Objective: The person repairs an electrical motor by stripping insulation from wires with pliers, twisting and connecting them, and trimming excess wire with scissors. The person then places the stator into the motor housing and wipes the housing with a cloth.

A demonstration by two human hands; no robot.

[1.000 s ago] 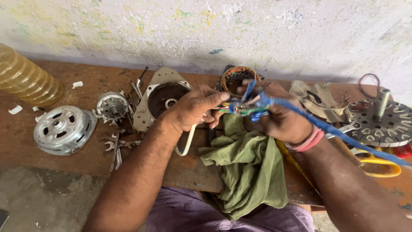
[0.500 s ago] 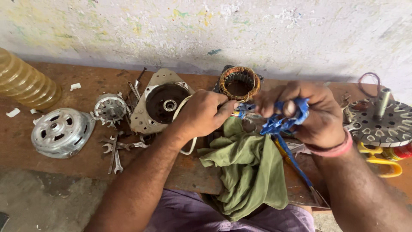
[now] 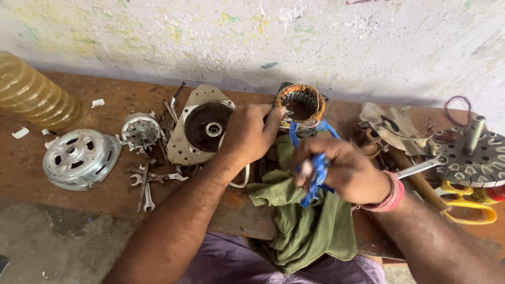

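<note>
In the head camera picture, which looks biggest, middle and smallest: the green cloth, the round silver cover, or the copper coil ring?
Largest to smallest as they look:
1. green cloth, though it lies nearest the camera
2. silver cover
3. coil ring, farthest back, so its real size is unsure

A whitewashed wall point(image 3: 252, 37), flecked with paint spots, fills the top of the frame. Below it runs a worn brown wooden bench point(image 3: 105, 105). Grey floor point(image 3: 47, 247), possibly concrete, shows lower left.

Bare forearms, pink wristband point(image 3: 390, 195), purple trousers point(image 3: 231, 263)
</note>
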